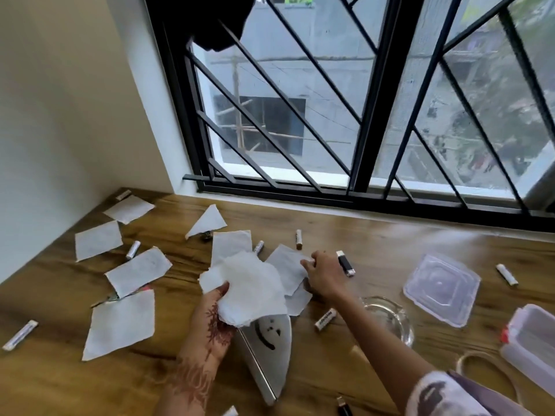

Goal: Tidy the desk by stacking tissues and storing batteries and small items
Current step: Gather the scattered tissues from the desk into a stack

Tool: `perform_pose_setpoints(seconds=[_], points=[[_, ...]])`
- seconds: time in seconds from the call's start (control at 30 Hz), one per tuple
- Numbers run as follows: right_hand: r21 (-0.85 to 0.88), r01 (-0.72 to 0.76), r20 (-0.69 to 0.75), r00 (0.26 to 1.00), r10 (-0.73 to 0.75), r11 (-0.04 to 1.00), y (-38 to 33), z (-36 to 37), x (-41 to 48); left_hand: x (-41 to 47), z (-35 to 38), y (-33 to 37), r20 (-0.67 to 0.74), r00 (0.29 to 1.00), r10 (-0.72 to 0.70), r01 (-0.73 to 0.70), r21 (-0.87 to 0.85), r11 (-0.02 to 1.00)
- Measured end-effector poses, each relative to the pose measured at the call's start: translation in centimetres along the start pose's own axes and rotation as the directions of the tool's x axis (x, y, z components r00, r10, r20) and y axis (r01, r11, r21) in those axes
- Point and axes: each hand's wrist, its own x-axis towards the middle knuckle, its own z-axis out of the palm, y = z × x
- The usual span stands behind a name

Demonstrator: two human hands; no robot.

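- Head view: left hand (216,313) grips a stack of white paper tissues (255,283) above the brown wooden surface (375,244).
- Right hand (322,274) pinches the edge of a flat white tissue (285,265) lying on the surface.
- White cylindrical batteries (133,250) lie scattered; clear plastic box (528,331) stands far right.

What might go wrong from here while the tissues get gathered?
The bunch of tissues in the left hand looks loose; adding more may let some slip. The right hand pinches a tissue beside a battery, so pulling it might set the battery rolling. The right forearm passes just over the ashtray and might knock it.
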Motion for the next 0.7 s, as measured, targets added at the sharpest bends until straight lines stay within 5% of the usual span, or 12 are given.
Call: perform_pose_setpoints(seconds=[0.2,0.27,0.4,0.53,0.7], points=[[-0.042,-0.072,-0.085,0.994,0.068,0.997,-1.2,1.9,0.5,1.7,-1.3,1.8,0.035,0.999,0.025,-0.024,-0.006,1.000],[0.184,-0.152,-0.071,0.983,0.168,0.971,-1.6,1.4,0.5,2.0,-1.5,2.3,0.042,0.999,0.018,-0.019,0.015,1.000],[0.638,-0.161,-0.062,0.964,0.259,0.753,-3.1,-1.1,-0.8,2.3,-1.7,2.7,0.049,0.999,-0.004,0.002,0.053,0.999],[0.760,0.032,-0.174,0.972,0.157,0.649,-5.9,-3.7,-2.9,2.7,-1.5,2.4,0.034,0.999,0.007,-0.009,0.039,0.999],[0.669,0.251,-0.203,0.967,-0.152,0.700,-9.5,-4.0,-6.3,3.3,-0.4,1.9,0.085,0.996,-0.037,0.034,0.038,0.999]])
